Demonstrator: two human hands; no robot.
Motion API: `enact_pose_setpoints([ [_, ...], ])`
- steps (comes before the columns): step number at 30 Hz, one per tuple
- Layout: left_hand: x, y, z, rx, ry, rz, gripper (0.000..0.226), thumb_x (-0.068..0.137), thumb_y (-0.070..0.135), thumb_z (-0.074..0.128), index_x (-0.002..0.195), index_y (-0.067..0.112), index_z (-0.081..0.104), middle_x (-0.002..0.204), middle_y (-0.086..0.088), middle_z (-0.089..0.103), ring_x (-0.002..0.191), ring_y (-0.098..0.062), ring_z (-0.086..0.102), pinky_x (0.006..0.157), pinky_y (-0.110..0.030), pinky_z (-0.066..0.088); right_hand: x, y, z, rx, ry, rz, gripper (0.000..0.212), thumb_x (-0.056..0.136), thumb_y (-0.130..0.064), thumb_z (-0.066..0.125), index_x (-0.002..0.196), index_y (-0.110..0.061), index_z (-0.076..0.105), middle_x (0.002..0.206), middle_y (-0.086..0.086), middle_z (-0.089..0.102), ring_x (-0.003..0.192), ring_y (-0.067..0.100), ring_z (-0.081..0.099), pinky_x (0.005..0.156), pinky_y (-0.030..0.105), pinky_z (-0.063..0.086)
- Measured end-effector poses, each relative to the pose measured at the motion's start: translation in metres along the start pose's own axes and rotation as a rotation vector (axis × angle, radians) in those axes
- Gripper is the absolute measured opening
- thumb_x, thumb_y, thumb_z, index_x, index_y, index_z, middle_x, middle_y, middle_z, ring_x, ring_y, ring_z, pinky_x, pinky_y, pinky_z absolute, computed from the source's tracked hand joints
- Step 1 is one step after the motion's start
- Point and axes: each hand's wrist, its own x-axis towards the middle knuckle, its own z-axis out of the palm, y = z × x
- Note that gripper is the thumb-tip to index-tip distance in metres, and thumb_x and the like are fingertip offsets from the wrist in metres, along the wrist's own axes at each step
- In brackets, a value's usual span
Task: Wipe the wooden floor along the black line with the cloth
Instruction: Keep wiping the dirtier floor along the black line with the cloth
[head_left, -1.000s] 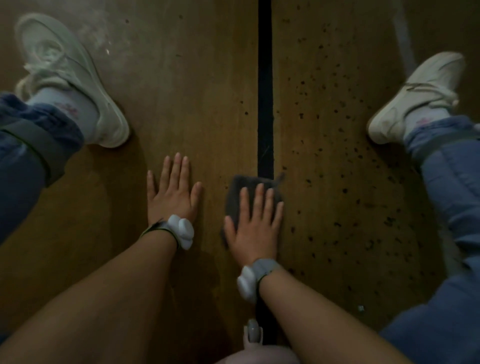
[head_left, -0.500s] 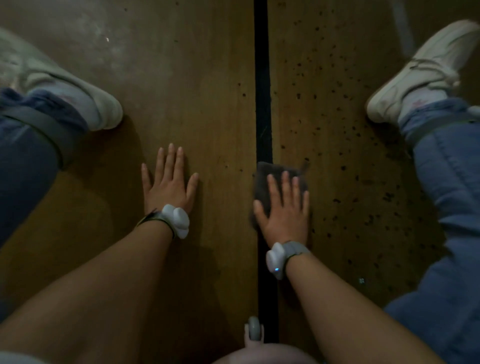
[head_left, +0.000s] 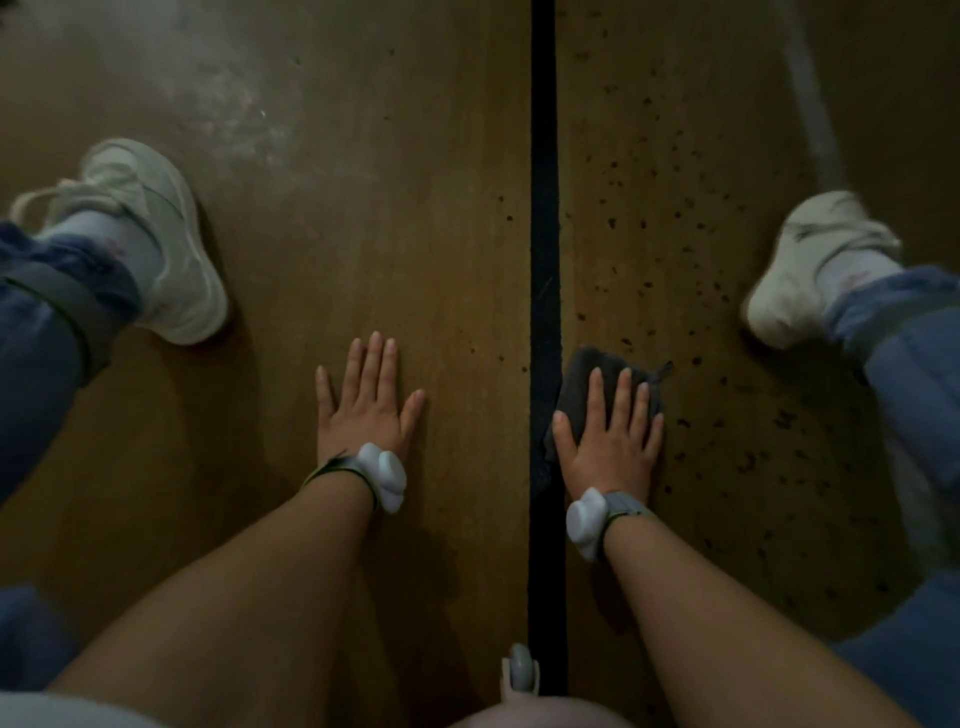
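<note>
A black line (head_left: 544, 208) runs straight up the wooden floor (head_left: 395, 234). A dark grey cloth (head_left: 582, 382) lies flat just right of the line, its left edge touching it. My right hand (head_left: 613, 436) presses on the cloth with straight, spread fingers and covers most of it. My left hand (head_left: 366, 402) rests flat on the bare floor left of the line, fingers straight. Each wrist carries a white band device.
My legs in blue jeans lie spread on both sides, with a white shoe at the left (head_left: 156, 244) and one at the right (head_left: 810, 265). Dark specks (head_left: 727, 312) dot the floor right of the line. A dusty pale patch (head_left: 234, 104) shows far left.
My right hand slid the cloth rightward, from lying across the line to sitting just right of it. My left hand stayed flat on the floor. The view shifted a little.
</note>
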Motion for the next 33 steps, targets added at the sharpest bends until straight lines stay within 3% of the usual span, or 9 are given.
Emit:
enact_pose_setpoints([
  [9,-0.003,0.001,0.004,0.015,0.051,-0.021,0.067,0.099,0.057,0.007,0.15,0.027,-0.022,0.156,0.008,-0.031,0.141,-0.011,-0.031,0.117,-0.049,-0.017,-0.002,0.002,0.004,0.005,0.024,-0.014,0.075,0.09,-0.066,0.002,0.156,-0.031,-0.002,0.165,0.006,-0.002,0.151,0.027,-0.004,0.12,0.049,-0.003],
  [14,-0.003,0.0,0.006,0.013,0.07,-0.019,0.066,0.099,0.057,0.007,0.151,0.027,-0.02,0.157,0.009,-0.029,0.142,-0.01,-0.03,0.117,-0.048,-0.017,-0.015,0.034,0.002,0.0,0.005,-0.038,0.069,0.091,-0.065,0.002,0.151,-0.035,-0.013,0.165,0.004,-0.007,0.151,0.022,-0.008,0.121,0.045,-0.004],
  [24,-0.003,-0.002,0.009,0.019,0.099,-0.006,0.067,0.099,0.057,0.009,0.152,0.026,-0.017,0.159,0.008,-0.026,0.144,-0.012,-0.026,0.117,-0.049,-0.017,-0.033,0.017,0.008,-0.019,0.031,0.129,0.069,0.1,-0.055,0.02,0.157,-0.02,0.003,0.164,0.013,0.003,0.151,0.034,0.0,0.119,0.059,0.006],
  [26,-0.002,-0.003,0.01,0.018,0.102,-0.005,0.067,0.099,0.058,0.008,0.152,0.027,-0.017,0.159,0.009,-0.026,0.144,-0.011,-0.026,0.117,-0.049,-0.017,-0.044,-0.003,0.009,-0.028,0.038,0.077,0.071,0.098,-0.056,0.012,0.156,-0.018,0.0,0.164,0.016,0.003,0.15,0.036,0.001,0.118,0.06,0.006],
  [29,-0.001,-0.002,0.009,0.01,0.097,-0.006,0.066,0.1,0.057,0.009,0.153,0.027,-0.016,0.159,0.009,-0.025,0.144,-0.011,-0.026,0.117,-0.049,-0.017,-0.065,-0.037,0.013,-0.041,-0.033,-0.102,0.071,0.096,-0.059,0.003,0.153,-0.02,-0.012,0.162,0.015,-0.011,0.149,0.036,-0.011,0.118,0.06,-0.002],
  [33,-0.001,-0.002,0.005,-0.03,0.079,-0.014,0.063,0.102,0.052,0.012,0.154,0.026,-0.012,0.16,0.01,-0.022,0.145,-0.01,-0.024,0.117,-0.05,-0.015,-0.101,-0.081,0.026,-0.046,-0.073,-0.357,0.073,0.096,-0.06,0.011,0.154,-0.021,-0.01,0.161,0.016,-0.013,0.148,0.037,-0.015,0.117,0.062,-0.007],
])
